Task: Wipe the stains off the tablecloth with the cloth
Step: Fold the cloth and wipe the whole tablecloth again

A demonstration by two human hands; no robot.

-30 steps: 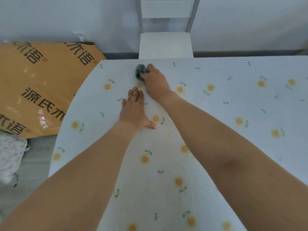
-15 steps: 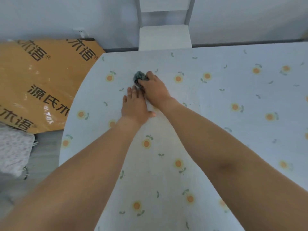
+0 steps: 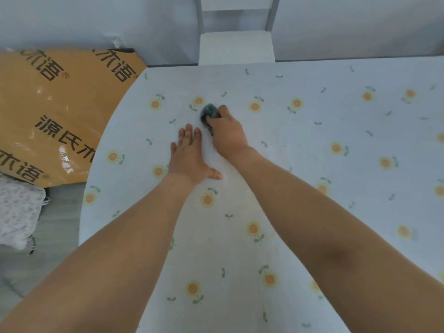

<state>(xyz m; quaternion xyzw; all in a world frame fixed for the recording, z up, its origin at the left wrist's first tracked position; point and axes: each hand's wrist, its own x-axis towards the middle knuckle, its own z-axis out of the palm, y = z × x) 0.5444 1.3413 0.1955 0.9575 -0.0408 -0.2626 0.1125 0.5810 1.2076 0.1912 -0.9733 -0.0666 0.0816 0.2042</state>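
Grey-blue cloth [image 3: 209, 111], bunched small, is gripped in the right hand [image 3: 227, 133], fingers curled over it, and pressed onto the tablecloth [image 3: 312, 188] toward the far left part of the surface. Left hand [image 3: 189, 156] lies flat just beside it on the near side, fingers straight and together, thumb out to the right, palm on the fabric; it holds nothing. The two hands sit close together, not visibly touching.

Tablecloth: pale, printed with orange flowers and green sprigs. Its left edge curves round, near the left hand; the far edge runs straight, a short way beyond the cloth. Wide bare fabric extends to the right and toward the viewer.

Past the far edge stands a white chair [image 3: 236, 48]. Left of the curved edge, an orange printed sheet [image 3: 55, 111] and a patterned cushion [image 3: 16, 212] lie on the floor.
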